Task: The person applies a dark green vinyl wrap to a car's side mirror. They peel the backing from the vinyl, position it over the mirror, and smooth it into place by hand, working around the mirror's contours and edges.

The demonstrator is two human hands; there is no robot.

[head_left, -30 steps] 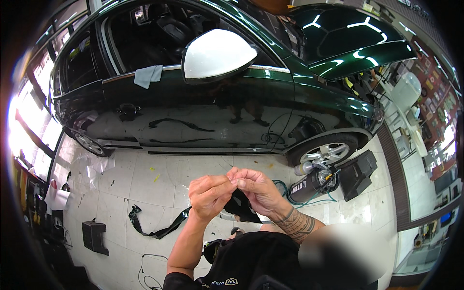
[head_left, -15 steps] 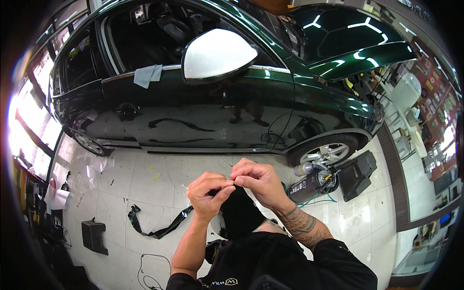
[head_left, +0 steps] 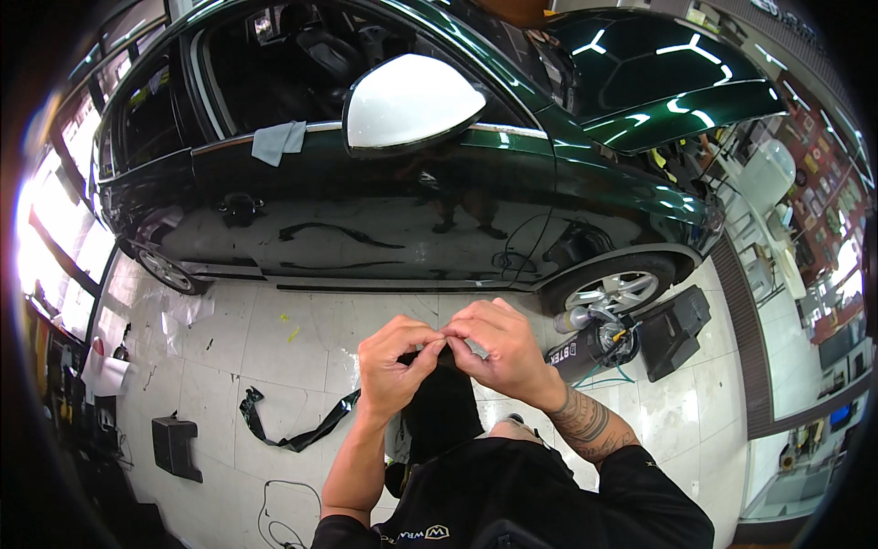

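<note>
So both hands were mid-air, left hand (head_left: 389, 371) and right hand (head_left: 501, 346) curled in, thumbs and forefingers pinched tight, tips meeting. Couldn't tell if anything tiny sat between them. A dark glossy strip (head_left: 315, 435) lay on the floor (head_left: 297, 375), just left of the left forearm. On the far side stood the dark green car (head_left: 375, 197), its mirror cover (head_left: 412, 105) white.

Tiled floor (head_left: 206, 393) — pale, glossy | left: windows (head_left: 57, 220) — glaring white | upper right: reddish-brown wall (head_left: 817, 151), cluttered
</note>
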